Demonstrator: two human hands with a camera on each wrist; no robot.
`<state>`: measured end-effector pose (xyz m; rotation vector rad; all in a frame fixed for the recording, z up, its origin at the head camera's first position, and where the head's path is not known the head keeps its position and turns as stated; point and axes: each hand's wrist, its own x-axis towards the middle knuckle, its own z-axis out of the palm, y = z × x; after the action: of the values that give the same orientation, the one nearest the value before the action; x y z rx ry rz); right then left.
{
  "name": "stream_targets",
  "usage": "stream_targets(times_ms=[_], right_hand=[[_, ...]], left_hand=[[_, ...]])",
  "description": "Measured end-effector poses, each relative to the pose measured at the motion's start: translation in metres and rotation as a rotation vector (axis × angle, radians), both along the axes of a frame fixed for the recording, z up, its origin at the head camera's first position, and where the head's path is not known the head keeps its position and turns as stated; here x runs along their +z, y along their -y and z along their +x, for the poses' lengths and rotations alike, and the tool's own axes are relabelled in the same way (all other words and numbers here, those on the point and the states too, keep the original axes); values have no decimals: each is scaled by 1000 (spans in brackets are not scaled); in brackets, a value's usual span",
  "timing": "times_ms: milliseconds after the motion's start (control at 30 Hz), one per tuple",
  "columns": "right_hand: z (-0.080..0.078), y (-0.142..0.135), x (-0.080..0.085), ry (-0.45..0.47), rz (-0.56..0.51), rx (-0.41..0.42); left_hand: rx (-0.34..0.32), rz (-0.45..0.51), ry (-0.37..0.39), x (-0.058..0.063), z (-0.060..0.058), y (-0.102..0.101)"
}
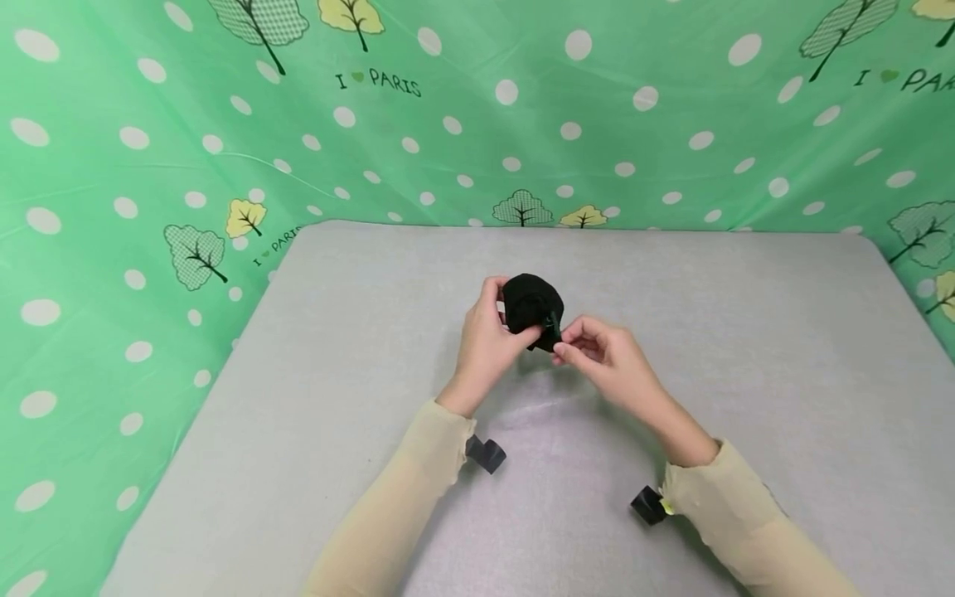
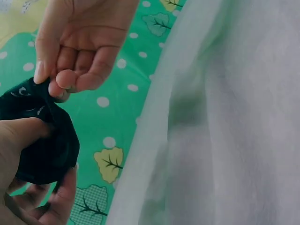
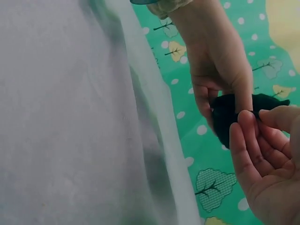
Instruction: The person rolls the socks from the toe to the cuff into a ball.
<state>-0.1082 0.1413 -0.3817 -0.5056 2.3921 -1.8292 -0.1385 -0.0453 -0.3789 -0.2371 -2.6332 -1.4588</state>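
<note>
A small bundle of black cloth (image 1: 531, 294), rounded with a cup-like hollow, is held up over the far middle of the table. My left hand (image 1: 487, 347) grips it from the left, thumb pressed into the hollow and fingers round the outside. At its lower right edge my right hand (image 1: 613, 365) pinches the cloth between thumb and fingertips. White marks show on the bundle's inner side (image 2: 21, 92) in the left wrist view. Seen from the right wrist, the black cloth (image 3: 225, 124) is partly hidden behind both hands, and a corner of it sticks out to the right.
A grey table (image 1: 336, 348) with rounded far corners lies under the hands. Behind it and at the sides hangs a green curtain (image 1: 418, 182) with white dots and trees. Small black camera mounts (image 1: 488, 454) stick out from the beige sleeves (image 1: 406, 489).
</note>
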Motion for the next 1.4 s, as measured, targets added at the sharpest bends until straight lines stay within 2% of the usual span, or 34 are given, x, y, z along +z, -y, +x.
stream_targets(times_ms=[67,233,300,367,500,600,767,867,967,1167,1400], right_hand=[[-1,-1,-1,34,-56,-22],[-4,-6,-4,98,-192,-124],[-5,-7,-5,106,-214,-151],[-5,-6,-6,107,-195,-168],[-3,-1,-7,71,-19,-220],[-2,4,-6,20,140,-268],[-1,8,-2,-79,269,-332],[-2,10,1,-122,300,-363],[-2,11,1,-176,326,-363],[-1,11,-3,-246,251,-265],[3,11,-5,-293,129,-165]], left_hand=[[-50,26,48,2,0,0],[-245,216,209,7,0,4],[-286,273,246,7,-1,6],[-297,289,261,7,-2,8],[-276,317,266,6,-1,7],[-283,376,267,4,-1,6],[-304,449,277,-1,-2,7],[-301,466,271,-1,-3,7],[-266,446,242,-1,-4,6],[-122,404,138,-3,-4,3],[-47,415,87,-2,-3,-1]])
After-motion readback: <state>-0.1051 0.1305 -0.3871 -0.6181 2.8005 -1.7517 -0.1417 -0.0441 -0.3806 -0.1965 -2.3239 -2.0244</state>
